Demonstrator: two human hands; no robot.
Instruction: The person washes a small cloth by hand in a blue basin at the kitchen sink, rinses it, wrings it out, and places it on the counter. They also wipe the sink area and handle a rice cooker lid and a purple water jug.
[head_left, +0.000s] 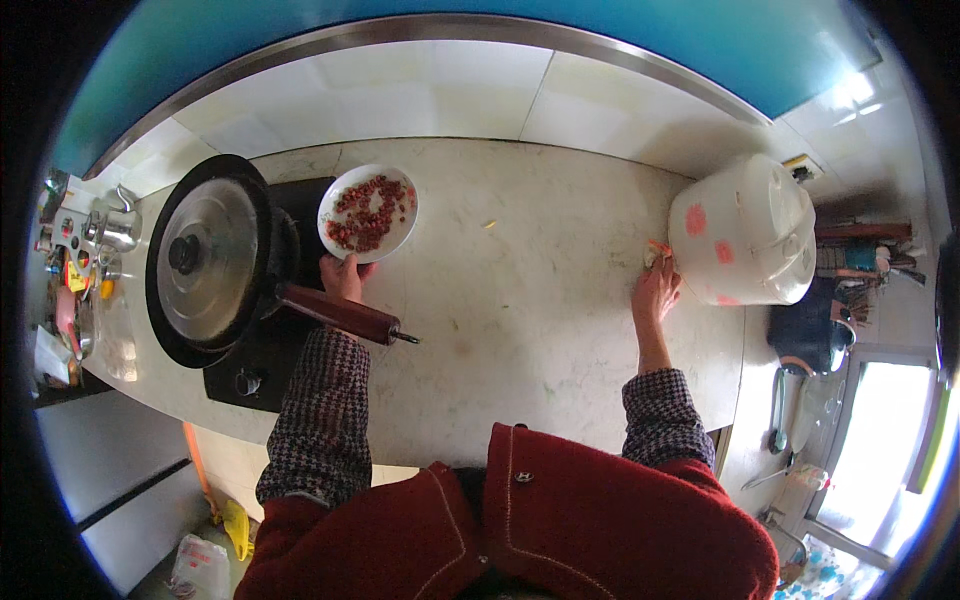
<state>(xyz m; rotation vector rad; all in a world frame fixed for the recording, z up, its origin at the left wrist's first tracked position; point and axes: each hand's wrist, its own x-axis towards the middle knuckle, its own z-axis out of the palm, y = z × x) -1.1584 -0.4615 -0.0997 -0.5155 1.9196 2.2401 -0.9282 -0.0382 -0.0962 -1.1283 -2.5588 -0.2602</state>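
Note:
My left hand (345, 277) grips the near rim of a white plate (407, 225) that bears small dark red pieces of food (369, 217). The plate is beside the black gas stove, partly over its edge. To its left a wok (155, 300) with a metal lid (210, 285) and black knob sits on the stove, its wooden handle (337, 311) reaching over my left forearm. On the right, my right hand (657, 289) has its fingers on a small crumpled orange and white thing (657, 251), close against a white rice cooker (720, 225). What this small thing is, I cannot tell.
A tiled wall (360, 90) backs the stone-like countertop (495, 337). At the far left stand a metal kettle (118, 225) and several condiment containers. A dark appliance (806, 326), utensils and a window lie at the right. A plastic bag (201, 566) is on the floor at lower left.

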